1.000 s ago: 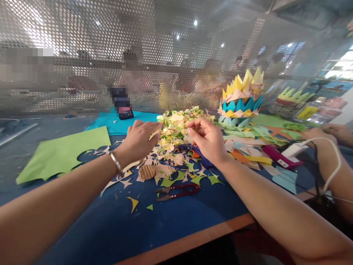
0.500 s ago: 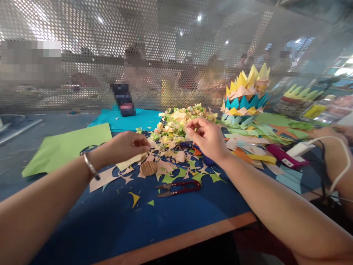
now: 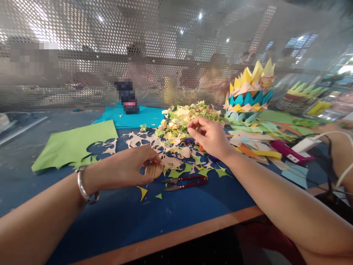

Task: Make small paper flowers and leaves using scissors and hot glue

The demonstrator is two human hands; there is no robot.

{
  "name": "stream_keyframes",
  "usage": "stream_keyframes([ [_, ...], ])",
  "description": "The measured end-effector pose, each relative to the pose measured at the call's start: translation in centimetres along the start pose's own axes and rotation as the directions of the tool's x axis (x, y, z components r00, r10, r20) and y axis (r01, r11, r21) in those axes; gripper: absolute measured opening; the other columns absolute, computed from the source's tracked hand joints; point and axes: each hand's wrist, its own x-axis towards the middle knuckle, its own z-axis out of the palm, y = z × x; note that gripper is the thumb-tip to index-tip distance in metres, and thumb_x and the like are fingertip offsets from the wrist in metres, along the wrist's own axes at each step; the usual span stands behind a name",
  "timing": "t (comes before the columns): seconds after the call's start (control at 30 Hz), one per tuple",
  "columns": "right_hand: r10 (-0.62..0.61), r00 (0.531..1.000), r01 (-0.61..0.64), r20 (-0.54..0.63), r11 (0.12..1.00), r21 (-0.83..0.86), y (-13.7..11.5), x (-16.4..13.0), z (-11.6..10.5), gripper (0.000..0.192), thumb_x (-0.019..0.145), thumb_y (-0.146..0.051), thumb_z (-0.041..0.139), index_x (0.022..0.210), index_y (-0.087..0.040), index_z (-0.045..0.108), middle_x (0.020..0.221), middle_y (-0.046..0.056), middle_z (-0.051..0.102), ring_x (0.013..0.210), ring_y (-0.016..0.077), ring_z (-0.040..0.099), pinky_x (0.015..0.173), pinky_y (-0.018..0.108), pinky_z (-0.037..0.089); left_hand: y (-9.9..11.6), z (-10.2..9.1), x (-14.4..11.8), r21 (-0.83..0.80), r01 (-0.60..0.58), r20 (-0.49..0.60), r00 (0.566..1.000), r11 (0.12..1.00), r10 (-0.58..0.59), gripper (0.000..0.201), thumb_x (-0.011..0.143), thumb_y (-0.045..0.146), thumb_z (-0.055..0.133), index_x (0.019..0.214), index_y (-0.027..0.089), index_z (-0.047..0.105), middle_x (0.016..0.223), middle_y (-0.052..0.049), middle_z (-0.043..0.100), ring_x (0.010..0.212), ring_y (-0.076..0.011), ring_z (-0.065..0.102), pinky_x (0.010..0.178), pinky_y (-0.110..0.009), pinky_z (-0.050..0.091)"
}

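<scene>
**Paper scraps sorted at a blue craft surface**

Perforated metal mesh (image 3: pixel 176 55) closes off the back; blurred figures are seen beyond it. Blue covering is laid over the surface (image 3: pixel 193 221), with a bare wooden edge at the front.

Hands: the left hand (image 3: pixel 124 171) is lowered near the front of the litter, fingers curled and pinched on a small ridged tan piece (image 3: pixel 153 170) that lies on the surface. A metal bangle (image 3: pixel 82 184) is worn at that wrist. The right hand (image 3: pixel 211 136) is held at the near edge of the scrap pile (image 3: pixel 187 119), thumb and forefinger pressed together; whether a scrap is caught between them cannot be told.

Step judged: pieces are being picked out of the cuttings. A lift of the tan piece would call for a firm pinch, since loose paper stars (image 3: pixel 138 141) lie touching it.

Counts:
- one pair of red-handled snips (image 3: pixel 187 182), just right of the tan piece
- one green sheet (image 3: pixel 74 143), its edge cut away, at left
- one teal sheet (image 3: pixel 129 117) behind it
- one tiered paper crown (image 3: pixel 249 92), a second partly seen farther right
- one pink tool (image 3: pixel 289 154) with white cable
- another person's hand (image 3: pixel 335 129) at far right
</scene>
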Motion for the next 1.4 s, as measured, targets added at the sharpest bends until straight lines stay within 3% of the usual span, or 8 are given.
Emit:
stream_keyframes([
  [0.2,0.017,0.999,-0.017,0.032,1.0,0.014,-0.2,-0.2,0.2,0.007,0.087,-0.028,0.06,0.087,-0.021,0.06,0.074,0.0,0.062,0.052,0.0103,0.051,0.052,0.028,0.042,-3.9,-2.5,-0.1,0.015,0.265,-0.244,0.936,0.964,-0.253,0.048,0.08,0.048,0.058,0.117,0.019,0.067,0.109,-0.011,0.074,0.091,-0.0269,0.065,0.074,-0.035,0.049],
  [0.27,0.015,0.999,-0.016,0.041,1.0,0.014,-0.4,-0.2,0.2,0.007,0.087,-0.028,0.06,0.086,-0.021,0.059,0.073,-0.001,0.062,0.051,0.0099,0.05,0.049,0.027,0.039,-5.4,-2.5,0.2,0.041,0.303,-0.244,0.927,0.952,-0.285,0.057,0.078,0.053,0.062,0.121,0.015,0.065,0.114,-0.014,0.073,0.096,-0.0287,0.065,0.078,-0.036,0.049],
  [0.47,-0.018,0.999,0.019,0.045,1.0,-0.007,-0.7,-0.2,0.0,0.008,0.087,-0.029,0.06,0.086,-0.021,0.059,0.074,0.0,0.062,0.051,0.0095,0.048,0.049,0.027,0.037,-6.7,-1.4,0.7,0.052,0.277,-0.147,0.953,0.96,-0.267,0.07,0.07,0.055,0.073,0.125,0.013,0.064,0.11,-0.013,0.072,0.083,-0.0257,0.066,0.066,-0.03,0.045],
  [0.6,-0.026,0.998,0.027,0.062,0.999,-0.024,-0.5,-0.2,0.0,0.008,0.087,-0.028,0.06,0.086,-0.02,0.059,0.072,-0.001,0.061,0.048,0.0085,0.044,0.047,0.027,0.035,-5.9,-1.4,0.9,0.021,0.266,-0.082,0.961,0.964,-0.263,0.053,0.069,0.053,0.069,0.109,0.018,0.069,0.081,-0.005,0.07,0.071,-0.0234,0.064,0.059,-0.03,0.042],
  [0.8,-0.015,0.998,0.017,0.067,0.999,-0.028,-0.5,-0.3,0.2,0.007,0.087,-0.027,0.061,0.086,-0.021,0.06,0.07,-0.002,0.059,0.048,0.0087,0.045,0.048,0.027,0.036,-5.7,-1.2,1.3,-0.012,0.239,-0.106,0.965,0.971,-0.239,0.028,0.073,0.05,0.061,0.078,0.022,0.065,0.074,-0.003,0.068,0.066,-0.0205,0.059,0.057,-0.03,0.04],
  [1.1,-0.004,0.997,0.007,0.073,0.999,-0.037,-0.4,-0.2,0.1,0.006,0.087,-0.027,0.062,0.086,-0.021,0.06,0.074,-0.001,0.061,0.048,0.0083,0.045,0.047,0.027,0.036,-5.9,-0.9,1.7,-0.28,0.196,-0.396,0.868,0.94,-0.299,0.038,0.079,0.046,0.06,0.105,0.018,0.06,0.094,-0.011,0.073,0.084,-0.025,0.068,0.068,-0.035,0.053],
  [1.27,-0.01,0.997,0.011,0.073,1.0,-0.019,-0.4,-0.2,0.1,0.006,0.087,-0.027,0.061,0.086,-0.021,0.06,0.077,0.0,0.062,0.05,0.0085,0.046,0.049,0.027,0.037,-5.9,-0.3,1.7,-0.187,0.096,-0.317,0.936,0.978,-0.152,0.059,0.078,0.05,0.066,0.13,0.023,0.055,0.13,-0.013,0.065,0.114,-0.0295,0.065,0.083,-0.038,0.056],
  [1.4,-0.015,0.996,0.016,0.088,1.0,-0.012,-0.5,-0.2,0.1,0.007,0.087,-0.027,0.061,0.085,-0.021,0.06,0.077,0.0,0.061,0.048,0.0081,0.045,0.049,0.028,0.038,-6.5,-0.3,1.2,0.081,0.1,-0.277,0.958,0.992,-0.074,0.059,0.078,0.055,0.066,0.129,0.025,0.061,0.128,-0.013,0.065,0.105,-0.0321,0.065,0.089,-0.046,0.052],
])
